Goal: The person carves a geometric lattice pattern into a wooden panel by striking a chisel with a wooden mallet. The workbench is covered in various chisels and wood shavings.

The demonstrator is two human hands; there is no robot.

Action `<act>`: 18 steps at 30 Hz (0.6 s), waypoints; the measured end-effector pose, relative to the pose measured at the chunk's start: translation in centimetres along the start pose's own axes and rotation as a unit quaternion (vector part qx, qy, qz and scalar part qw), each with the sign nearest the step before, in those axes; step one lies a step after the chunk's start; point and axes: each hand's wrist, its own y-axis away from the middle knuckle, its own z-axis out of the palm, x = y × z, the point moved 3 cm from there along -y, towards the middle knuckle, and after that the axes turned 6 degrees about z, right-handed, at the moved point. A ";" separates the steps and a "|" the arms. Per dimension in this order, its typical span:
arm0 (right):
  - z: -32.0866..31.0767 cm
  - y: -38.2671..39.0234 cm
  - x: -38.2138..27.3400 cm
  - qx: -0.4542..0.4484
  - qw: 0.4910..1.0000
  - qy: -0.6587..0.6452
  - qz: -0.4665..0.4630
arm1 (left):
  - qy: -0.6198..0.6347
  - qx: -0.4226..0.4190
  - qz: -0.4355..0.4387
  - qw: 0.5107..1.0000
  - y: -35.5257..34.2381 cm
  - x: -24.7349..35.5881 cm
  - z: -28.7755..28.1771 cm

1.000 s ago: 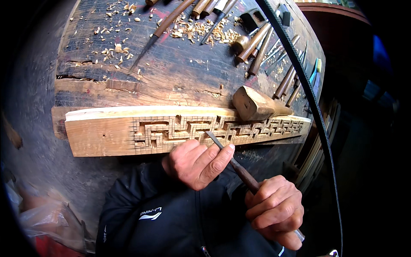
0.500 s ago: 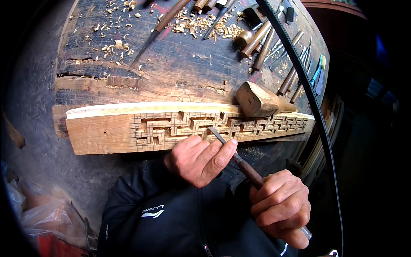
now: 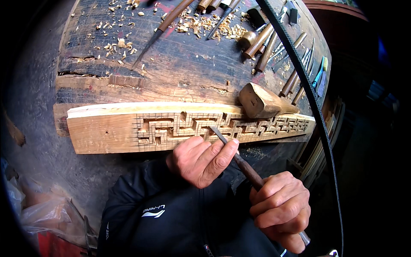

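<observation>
A long pale wooden board (image 3: 100,133) stands along the near bench edge, its face carved with a stepped fretwork pattern over pencilled grid lines. My right hand (image 3: 280,210) is wrapped round the dark wooden handle of a chisel (image 3: 247,169). Nearer the blade, my left hand (image 3: 203,160) pinches the same chisel between thumb and fingers, its knuckles against the board's lower edge. The chisel's flat steel tip meets the carved face near the middle of the pattern. A wooden mallet (image 3: 257,102) rests on the board's top edge, right of the tip.
Behind the board lies a scarred workbench (image 3: 180,70) with wood shavings (image 3: 214,26). A long-handled chisel (image 3: 160,32) lies at the back, with several more carving tools (image 3: 266,51) at the right. A dark strap (image 3: 305,79) crosses the right side. Clear plastic (image 3: 47,214) sits at lower left.
Almost nothing differs. The whole scene sits slightly further right and down in the picture; both hands keep their grip on the chisel, its tip at the same part of the pattern.
</observation>
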 end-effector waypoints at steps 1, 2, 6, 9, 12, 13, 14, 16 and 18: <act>0.0 -0.2 0.1 0.000 1.000 -0.002 0.001 | -0.002 0.005 -0.002 1.000 0.0 0.0 0.1; -0.1 -0.5 0.2 0.001 1.000 -0.003 0.001 | -0.001 0.008 -0.005 1.000 0.1 0.0 0.1; -0.2 -1.4 0.6 -0.021 1.000 -0.014 0.007 | -0.002 0.030 -0.017 0.999 -0.1 0.0 0.4; 0.3 -1.5 0.8 0.015 1.000 0.004 0.007 | 0.004 0.022 -0.027 0.999 -0.4 0.0 0.0; 0.8 -2.0 1.0 0.027 0.998 0.047 0.026 | 0.005 0.021 -0.039 0.999 -0.4 -0.1 -0.2; 0.8 -2.3 1.0 0.024 0.998 0.050 0.030 | 0.004 0.022 -0.043 0.999 -0.5 0.0 -0.1; 0.9 -2.6 1.0 0.020 0.998 0.054 0.033 | 0.007 0.022 -0.050 0.998 -0.5 0.0 -0.2; 0.7 -3.0 1.2 0.038 0.998 0.019 0.040 | 0.010 0.021 -0.062 0.998 -0.7 0.1 -0.2; 0.6 -3.4 1.7 0.067 0.997 0.027 0.042 | 0.000 0.022 -0.069 0.997 -0.6 0.0 0.0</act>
